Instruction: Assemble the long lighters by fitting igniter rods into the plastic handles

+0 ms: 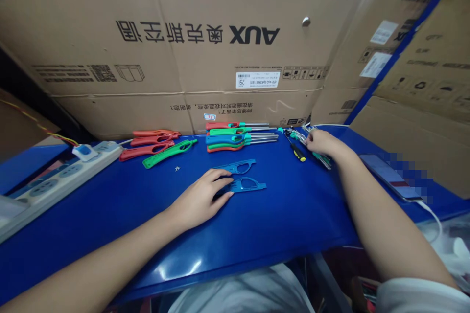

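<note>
My left hand lies over the handle ends of two blue plastic lighter casing halves on the blue table. Its thumb and fingers bracket the lower half, and other fingers touch the upper half. My right hand reaches to the back right, fingertips pinched at a pile of metal lighter tubes with green ends. What exactly sits between those fingertips is partly hidden. Beside the pile lies a screwdriver with a yellow and black handle.
Lighters with metal tubes are stacked at the back middle. Red casing halves and a green one lie to their left. A power strip runs along the left; a phone with a cable lies right. Cardboard walls the back.
</note>
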